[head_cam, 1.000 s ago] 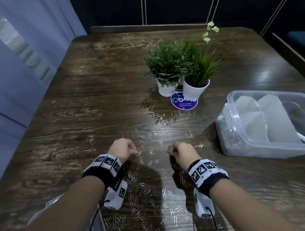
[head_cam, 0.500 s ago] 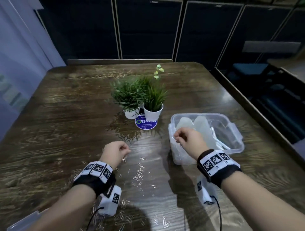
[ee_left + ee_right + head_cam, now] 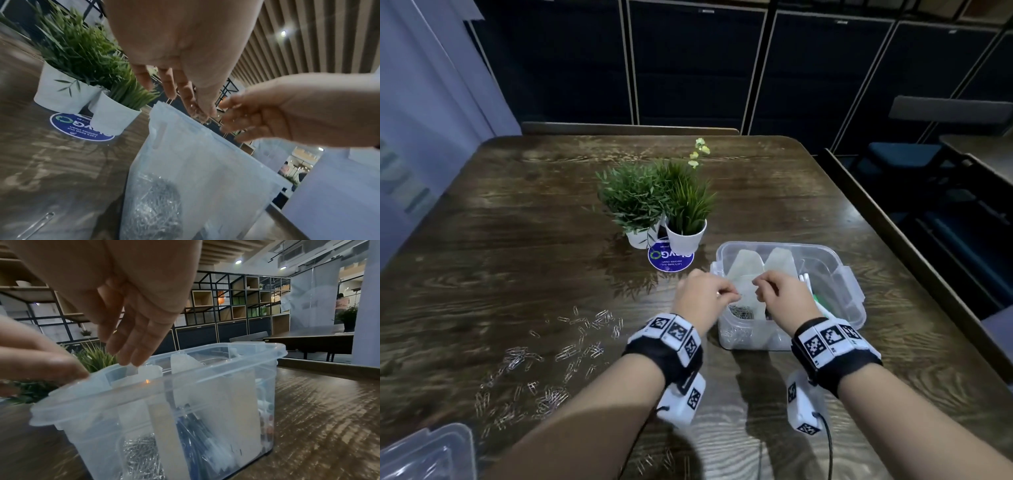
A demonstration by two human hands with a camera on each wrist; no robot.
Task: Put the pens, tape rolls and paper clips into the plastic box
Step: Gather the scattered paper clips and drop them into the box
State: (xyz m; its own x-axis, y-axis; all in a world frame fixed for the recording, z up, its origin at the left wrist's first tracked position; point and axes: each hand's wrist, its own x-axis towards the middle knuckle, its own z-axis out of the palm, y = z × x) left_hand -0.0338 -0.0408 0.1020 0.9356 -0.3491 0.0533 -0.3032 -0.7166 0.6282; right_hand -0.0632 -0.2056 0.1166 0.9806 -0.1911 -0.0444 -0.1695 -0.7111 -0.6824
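The clear plastic box [image 3: 825,251] stands on the wooden table, right of centre, split by white dividers. A heap of paper clips [image 3: 741,311] lies in its near-left compartment [image 3: 141,451]; pens [image 3: 195,431] fill the one beside it. My left hand [image 3: 729,294] hovers over that corner, its fingertips [image 3: 195,110] pinching a few paper clips just above the rim. My right hand [image 3: 760,286] hangs close beside it over the box, fingers [image 3: 127,356] straight and relaxed with nothing in them. Several loose paper clips [image 3: 571,353] are scattered on the table to the left.
Two small potted plants [image 3: 654,205] and a round blue sticker [image 3: 670,258] sit just behind the box. A clear plastic lid or container [image 3: 424,455] pokes in at the near left corner. The table's right edge [image 3: 893,257] runs close to the box.
Both hands rose from the scattered clips and moved right to the box, the right hand first. The right hand's fingers have since straightened out.
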